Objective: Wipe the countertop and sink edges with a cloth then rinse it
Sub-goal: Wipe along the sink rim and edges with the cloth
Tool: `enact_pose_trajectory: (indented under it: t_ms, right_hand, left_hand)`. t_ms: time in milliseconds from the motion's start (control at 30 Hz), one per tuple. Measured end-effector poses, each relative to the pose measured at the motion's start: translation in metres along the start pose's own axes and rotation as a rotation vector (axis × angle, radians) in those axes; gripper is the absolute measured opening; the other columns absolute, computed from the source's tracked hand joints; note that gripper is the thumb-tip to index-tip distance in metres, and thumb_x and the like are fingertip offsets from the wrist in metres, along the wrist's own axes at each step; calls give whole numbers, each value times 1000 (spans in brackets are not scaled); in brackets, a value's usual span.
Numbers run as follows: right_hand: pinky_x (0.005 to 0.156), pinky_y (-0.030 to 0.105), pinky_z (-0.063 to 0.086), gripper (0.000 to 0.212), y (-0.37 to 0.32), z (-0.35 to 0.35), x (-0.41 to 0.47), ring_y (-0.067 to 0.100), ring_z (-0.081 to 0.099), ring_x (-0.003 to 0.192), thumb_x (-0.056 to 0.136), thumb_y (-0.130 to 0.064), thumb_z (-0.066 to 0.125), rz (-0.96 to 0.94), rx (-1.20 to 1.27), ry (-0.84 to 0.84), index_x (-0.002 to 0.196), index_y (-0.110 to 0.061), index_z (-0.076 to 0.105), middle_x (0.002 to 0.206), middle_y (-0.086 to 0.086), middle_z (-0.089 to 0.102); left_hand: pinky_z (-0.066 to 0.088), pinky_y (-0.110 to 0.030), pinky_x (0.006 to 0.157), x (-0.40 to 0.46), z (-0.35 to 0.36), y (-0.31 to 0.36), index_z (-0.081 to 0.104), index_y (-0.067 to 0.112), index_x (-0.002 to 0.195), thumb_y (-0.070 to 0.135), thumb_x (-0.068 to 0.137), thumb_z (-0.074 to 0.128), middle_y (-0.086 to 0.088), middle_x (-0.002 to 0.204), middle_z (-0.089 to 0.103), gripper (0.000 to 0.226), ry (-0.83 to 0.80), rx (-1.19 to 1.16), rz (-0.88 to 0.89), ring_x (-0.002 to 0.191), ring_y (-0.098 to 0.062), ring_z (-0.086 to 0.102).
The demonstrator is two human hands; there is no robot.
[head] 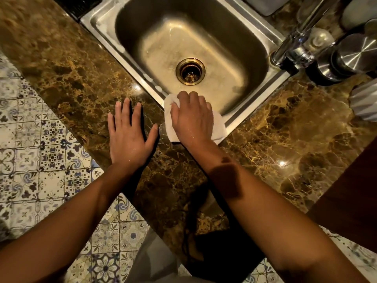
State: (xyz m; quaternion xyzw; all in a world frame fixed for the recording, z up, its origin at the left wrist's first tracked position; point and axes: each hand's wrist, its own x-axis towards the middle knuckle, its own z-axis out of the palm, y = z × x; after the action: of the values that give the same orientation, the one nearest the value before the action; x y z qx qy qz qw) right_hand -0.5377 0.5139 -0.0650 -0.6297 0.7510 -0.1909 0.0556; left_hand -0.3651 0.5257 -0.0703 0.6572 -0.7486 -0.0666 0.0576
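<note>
A white cloth (219, 130) lies over the near corner of the steel sink's rim (126, 64). My right hand (192, 119) presses down on the cloth, fingertips bent over the rim toward the basin. My left hand (129, 132) rests flat on the brown marble countertop (81, 84), fingers spread, just left of the cloth. The basin is wet, with a brass drain (190, 71) in its middle.
A chrome faucet (295, 43) stands at the sink's right corner. Steel canisters (355, 56) and a ribbed white object (365, 103) sit on the counter at right. Patterned floor tiles (30, 150) show at left, below the counter's edge.
</note>
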Motion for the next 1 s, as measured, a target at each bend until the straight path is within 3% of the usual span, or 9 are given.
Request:
enact_pose_trajectory:
  t_ms: [133,300,433,533,733,833,1000]
  right_hand:
    - [81,41,43,32,7,-4,-4,30,59,98,100,-39,51,-35,-13,4,108,-12,68,106,8,66]
    - [98,37,50,39,34,-15,-39,29,65,117,104,-33,46,-130,68,-52,122,-7,70,127,10,70]
    - [102,42,53,34,62,-35,-74,28,65,123,98,-15,69,-228,107,-14,132,-15,70,132,7,70]
    - [95,42,48,37,79,-52,-91,26,61,123,97,-19,69,-263,41,-105,134,-21,67,134,2,67]
    - [95,42,38,25,72,-47,-79,26,60,106,104,-32,56,-178,0,-36,117,-18,73,112,3,68]
    - [81,41,39,29,57,-34,-62,30,58,90,104,-36,56,-132,-7,-53,117,-15,70,98,9,63]
    - [59,34,46,26,32,-16,-36,32,61,79,101,-32,57,-150,32,-38,113,-12,70,96,13,64]
  left_hand:
    - [7,-54,130,0,1,0,30,15,161,63,101,32,-13,173,16,77,-3,-3,-1,161,-28,6]
    - [6,-54,130,1,2,-1,29,15,161,63,101,31,-14,173,16,77,-7,-2,0,161,-28,6]
    - [6,-54,130,2,1,-1,29,15,162,64,101,30,-14,173,15,78,-25,-10,4,161,-29,6]
    - [6,-54,130,2,0,-2,29,15,162,64,101,31,-14,173,14,78,-28,-10,-2,161,-29,5]
    - [7,-54,130,2,0,-2,30,14,161,64,102,30,-14,173,15,77,-26,3,5,161,-30,5]
    - [6,-53,130,3,0,-1,29,14,161,64,102,30,-14,173,14,77,-28,10,9,161,-29,5]
    - [6,-53,130,2,1,-2,29,14,162,64,102,31,-14,173,14,77,-23,19,11,161,-30,5]
